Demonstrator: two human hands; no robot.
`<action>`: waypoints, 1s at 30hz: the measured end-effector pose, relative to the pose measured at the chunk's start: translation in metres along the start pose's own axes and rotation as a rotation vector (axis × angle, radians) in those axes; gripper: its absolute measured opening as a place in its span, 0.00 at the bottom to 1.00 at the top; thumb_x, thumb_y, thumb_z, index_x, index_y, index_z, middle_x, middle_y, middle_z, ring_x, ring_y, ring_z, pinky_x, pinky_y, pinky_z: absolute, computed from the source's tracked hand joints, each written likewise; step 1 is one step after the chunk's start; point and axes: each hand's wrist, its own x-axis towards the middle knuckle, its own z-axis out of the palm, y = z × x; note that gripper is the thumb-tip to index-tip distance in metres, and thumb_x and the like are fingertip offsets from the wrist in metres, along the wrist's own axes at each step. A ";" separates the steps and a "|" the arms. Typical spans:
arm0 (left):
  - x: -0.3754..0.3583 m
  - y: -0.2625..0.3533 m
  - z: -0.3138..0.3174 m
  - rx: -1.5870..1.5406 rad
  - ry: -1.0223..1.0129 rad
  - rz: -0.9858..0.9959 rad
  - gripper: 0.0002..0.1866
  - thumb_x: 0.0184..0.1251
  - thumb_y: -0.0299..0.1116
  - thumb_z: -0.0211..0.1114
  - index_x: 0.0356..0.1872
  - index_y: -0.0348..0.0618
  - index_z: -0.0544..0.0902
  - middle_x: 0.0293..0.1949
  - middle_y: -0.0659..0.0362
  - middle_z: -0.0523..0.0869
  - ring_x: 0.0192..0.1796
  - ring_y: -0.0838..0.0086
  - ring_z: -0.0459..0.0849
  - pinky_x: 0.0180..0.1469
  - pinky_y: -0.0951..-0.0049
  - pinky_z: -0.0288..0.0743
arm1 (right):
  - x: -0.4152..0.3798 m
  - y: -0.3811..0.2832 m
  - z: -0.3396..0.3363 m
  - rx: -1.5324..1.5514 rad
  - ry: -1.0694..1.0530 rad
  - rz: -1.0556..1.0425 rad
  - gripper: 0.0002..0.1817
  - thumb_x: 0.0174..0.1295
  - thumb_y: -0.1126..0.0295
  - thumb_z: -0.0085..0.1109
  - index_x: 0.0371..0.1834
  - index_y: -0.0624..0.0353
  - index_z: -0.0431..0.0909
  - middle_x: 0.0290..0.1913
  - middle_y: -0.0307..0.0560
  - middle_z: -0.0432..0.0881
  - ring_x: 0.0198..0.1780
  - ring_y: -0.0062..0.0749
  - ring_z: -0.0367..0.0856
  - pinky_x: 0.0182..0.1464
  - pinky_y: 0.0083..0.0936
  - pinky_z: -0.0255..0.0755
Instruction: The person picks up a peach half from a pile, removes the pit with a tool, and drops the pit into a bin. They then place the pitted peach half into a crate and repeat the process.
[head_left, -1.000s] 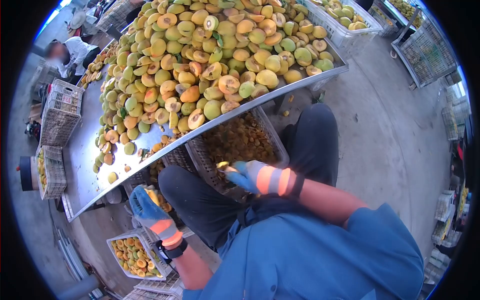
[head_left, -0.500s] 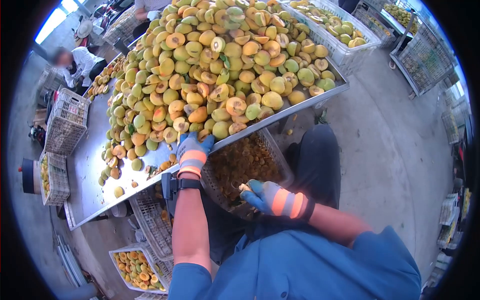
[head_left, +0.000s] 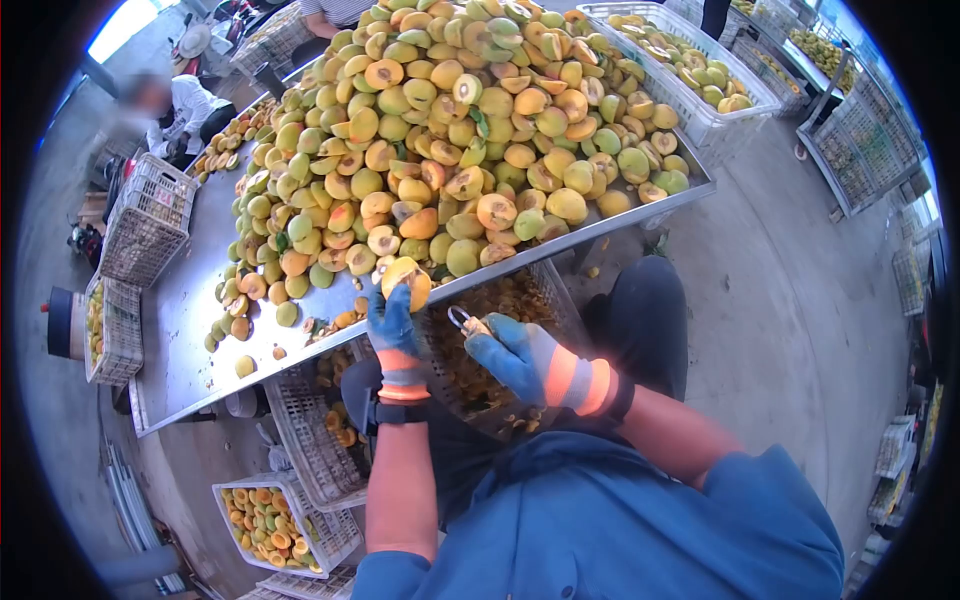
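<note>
- Your left hand (head_left: 392,325) cups a cut fruit (head_left: 405,283) by the table's (head_left: 180,350) near edge, leaving its face exposed.
- Your right hand (head_left: 515,360) closes on a looped tool (head_left: 476,327), tip free.

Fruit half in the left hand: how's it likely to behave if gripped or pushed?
The fruit half is probably fairly stiff: its outline looks round, not sagging, in the left hand. The cut face shows bare flesh, so likely slippery and easily bruised there. Set down on its curved back, it may rock.
</note>
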 end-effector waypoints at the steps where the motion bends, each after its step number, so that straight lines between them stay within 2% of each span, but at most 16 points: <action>1: -0.012 -0.004 -0.004 0.001 0.006 0.006 0.17 0.73 0.25 0.66 0.60 0.37 0.78 0.49 0.54 0.85 0.52 0.70 0.86 0.58 0.69 0.82 | 0.005 0.001 0.001 0.004 -0.006 -0.004 0.09 0.78 0.68 0.55 0.46 0.65 0.78 0.36 0.59 0.84 0.40 0.53 0.86 0.37 0.39 0.75; 3: -0.037 -0.016 -0.005 0.682 -0.156 0.584 0.15 0.74 0.28 0.64 0.56 0.31 0.79 0.53 0.51 0.83 0.51 0.67 0.85 0.59 0.67 0.82 | 0.012 0.001 0.002 -0.431 -0.012 -0.386 0.10 0.78 0.69 0.53 0.49 0.65 0.78 0.39 0.62 0.84 0.42 0.60 0.85 0.38 0.44 0.76; 4: -0.052 -0.008 0.007 0.797 -0.153 0.736 0.16 0.77 0.29 0.59 0.59 0.32 0.75 0.59 0.47 0.80 0.53 0.63 0.85 0.58 0.64 0.84 | 0.013 0.001 0.006 -0.429 -0.019 -0.386 0.10 0.78 0.69 0.53 0.49 0.65 0.78 0.39 0.62 0.84 0.42 0.60 0.85 0.38 0.44 0.76; 5: -0.058 -0.010 0.006 0.797 -0.148 0.734 0.16 0.77 0.29 0.59 0.59 0.32 0.75 0.59 0.47 0.80 0.53 0.63 0.85 0.58 0.64 0.84 | 0.014 0.002 0.011 -0.381 -0.064 -0.308 0.11 0.78 0.68 0.52 0.51 0.66 0.78 0.39 0.63 0.83 0.41 0.61 0.85 0.38 0.46 0.77; 7: -0.069 -0.015 0.005 -0.104 -0.134 0.100 0.18 0.78 0.31 0.55 0.64 0.37 0.70 0.58 0.47 0.79 0.55 0.61 0.84 0.58 0.60 0.85 | 0.014 0.005 0.017 -0.291 -0.154 -0.150 0.14 0.78 0.67 0.51 0.54 0.68 0.77 0.40 0.65 0.82 0.41 0.63 0.85 0.39 0.49 0.78; 9: -0.079 -0.015 0.013 -0.101 -0.113 0.100 0.20 0.78 0.34 0.53 0.65 0.40 0.67 0.56 0.45 0.81 0.57 0.57 0.84 0.59 0.55 0.83 | 0.009 0.006 0.020 -0.300 -0.165 -0.117 0.15 0.79 0.65 0.50 0.55 0.68 0.77 0.41 0.66 0.83 0.42 0.64 0.85 0.40 0.50 0.78; 11: -0.095 0.015 0.038 -0.302 -0.058 -0.012 0.22 0.73 0.40 0.52 0.61 0.37 0.74 0.53 0.44 0.84 0.54 0.55 0.84 0.61 0.55 0.80 | 0.003 0.005 0.023 -0.309 -0.167 -0.082 0.17 0.79 0.63 0.49 0.55 0.68 0.77 0.41 0.67 0.84 0.43 0.65 0.85 0.41 0.51 0.78; 13: -0.101 0.021 0.044 -0.340 -0.030 -0.025 0.21 0.76 0.44 0.53 0.58 0.37 0.76 0.50 0.45 0.84 0.51 0.56 0.84 0.59 0.55 0.81 | -0.003 0.004 0.026 -0.189 -0.117 0.083 0.19 0.80 0.61 0.48 0.57 0.67 0.77 0.44 0.68 0.86 0.47 0.66 0.85 0.45 0.51 0.79; 15: -0.101 0.020 0.040 -0.470 -0.027 -0.090 0.21 0.77 0.48 0.54 0.56 0.39 0.78 0.48 0.46 0.84 0.49 0.56 0.84 0.56 0.56 0.81 | -0.006 -0.001 0.027 -0.163 -0.123 0.084 0.19 0.80 0.61 0.48 0.58 0.66 0.78 0.46 0.67 0.86 0.48 0.64 0.86 0.47 0.49 0.79; 17: -0.106 0.017 0.041 -0.462 0.016 -0.080 0.22 0.79 0.49 0.54 0.55 0.40 0.78 0.47 0.47 0.85 0.48 0.58 0.84 0.55 0.58 0.81 | -0.006 -0.006 0.030 -0.135 -0.135 0.081 0.19 0.80 0.61 0.47 0.58 0.66 0.78 0.47 0.66 0.87 0.50 0.62 0.86 0.50 0.47 0.80; 19: -0.108 0.010 0.039 -0.077 0.050 0.078 0.20 0.81 0.47 0.52 0.59 0.41 0.75 0.48 0.49 0.85 0.48 0.60 0.85 0.51 0.59 0.84 | -0.005 -0.009 0.035 0.229 -0.128 0.404 0.19 0.80 0.61 0.47 0.58 0.66 0.79 0.48 0.64 0.87 0.51 0.58 0.87 0.53 0.42 0.79; 22: -0.114 0.006 0.033 -0.274 0.007 0.021 0.18 0.82 0.43 0.51 0.59 0.41 0.74 0.49 0.50 0.84 0.46 0.64 0.85 0.49 0.64 0.83 | -0.010 -0.009 0.038 0.392 -0.149 0.428 0.19 0.80 0.60 0.47 0.57 0.65 0.79 0.48 0.62 0.87 0.51 0.55 0.87 0.53 0.39 0.79; 26: -0.116 0.000 0.034 -0.143 0.090 0.063 0.18 0.81 0.45 0.52 0.58 0.42 0.74 0.44 0.53 0.83 0.44 0.63 0.83 0.50 0.62 0.83 | -0.012 -0.007 0.036 0.281 -0.189 0.374 0.18 0.79 0.63 0.47 0.55 0.67 0.79 0.47 0.63 0.87 0.48 0.58 0.87 0.51 0.42 0.80; 28: -0.119 -0.001 0.035 -0.003 0.088 0.133 0.16 0.82 0.42 0.51 0.57 0.42 0.73 0.42 0.55 0.81 0.42 0.65 0.83 0.50 0.64 0.83 | -0.013 -0.002 0.034 -0.326 -0.337 -0.023 0.17 0.77 0.66 0.46 0.51 0.69 0.79 0.44 0.64 0.85 0.44 0.61 0.87 0.47 0.46 0.81; 29: -0.119 -0.001 0.036 -0.005 0.085 0.132 0.16 0.82 0.42 0.51 0.57 0.42 0.73 0.42 0.55 0.81 0.42 0.65 0.83 0.50 0.64 0.83 | -0.014 0.000 0.034 -0.328 -0.334 -0.022 0.17 0.77 0.66 0.46 0.51 0.69 0.79 0.44 0.64 0.85 0.44 0.61 0.87 0.47 0.46 0.81; 30: -0.119 0.001 0.036 -0.058 0.105 0.095 0.15 0.83 0.42 0.50 0.57 0.42 0.73 0.42 0.55 0.81 0.42 0.66 0.83 0.49 0.65 0.83 | -0.015 0.002 0.034 -0.401 -0.334 -0.117 0.16 0.76 0.67 0.46 0.50 0.70 0.79 0.43 0.65 0.85 0.43 0.62 0.86 0.46 0.48 0.81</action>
